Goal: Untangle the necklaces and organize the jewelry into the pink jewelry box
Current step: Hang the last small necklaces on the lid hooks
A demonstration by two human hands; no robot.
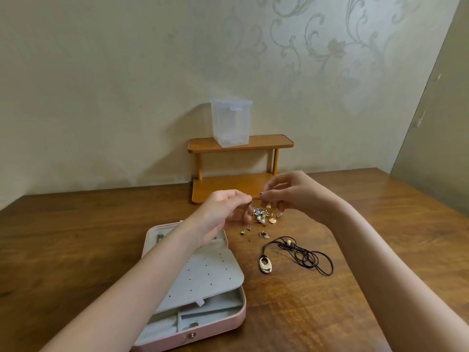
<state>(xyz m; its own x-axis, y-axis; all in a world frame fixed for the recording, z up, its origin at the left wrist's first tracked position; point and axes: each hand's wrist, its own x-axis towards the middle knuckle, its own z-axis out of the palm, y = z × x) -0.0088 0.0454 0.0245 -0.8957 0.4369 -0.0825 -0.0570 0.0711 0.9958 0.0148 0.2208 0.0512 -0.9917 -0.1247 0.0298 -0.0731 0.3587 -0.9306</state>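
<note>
**Teasing a fine chain out of the jewelry pile**

Both hands are raised over the small jewelry pile (262, 218). Left hand (223, 212) and right hand (291, 191) each pinch something thin between thumb and fingertips; the strand itself is too fine to make out.

Judgement: pull apart slowly, keep the pinches light, let charms drop free rather than tighten knots.

The pile lies directly below the fingers. The black cord necklace (299, 255) lies at 5 o'clock from it on the bench (355, 288), the open pink jewelry box (236, 318) at 7 o'clock.

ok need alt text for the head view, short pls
Two hands, left hand and right hand, pinch small pieces above a jewelry pile on a wooden table. An open pink jewelry box lies left, a black cord necklace right.
</note>
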